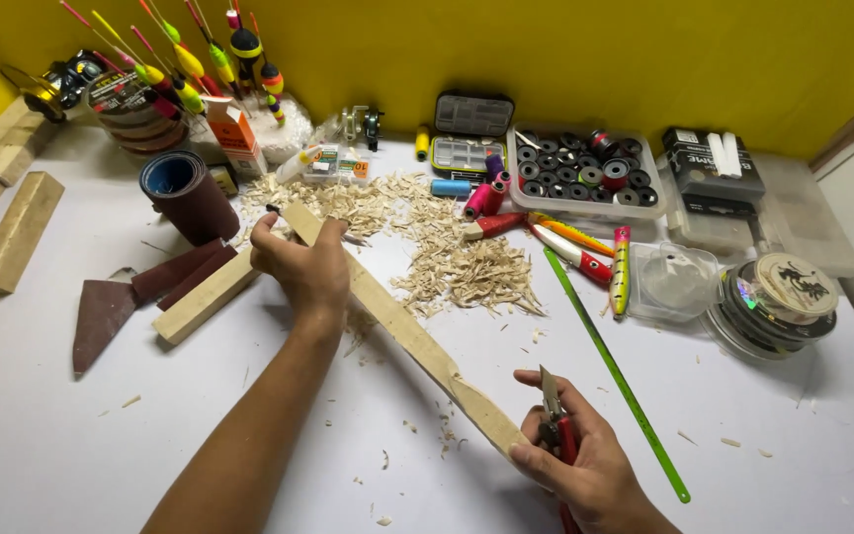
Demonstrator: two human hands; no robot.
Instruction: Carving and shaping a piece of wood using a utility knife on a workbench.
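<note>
A long pale wooden strip (397,321) lies slanted across the white table (71,435). My left hand (300,265) grips its far end, with a thin dark tool tip sticking out above the fingers. Close to me, my right hand (580,457) holds a red-handled knife (555,420), blade pointing up. That hand's fingertips press the strip's near end. Small notches show in the strip close to the right hand.
A heap of wood shavings (447,252) lies behind the strip. Wood blocks (205,297), sandpaper pieces (101,311) and a sandpaper roll (185,193) sit left. A green ruler (615,371), fishing lures (570,242), a tray of spools (580,170) and line reels (778,297) sit right. Floats (180,64) stand behind.
</note>
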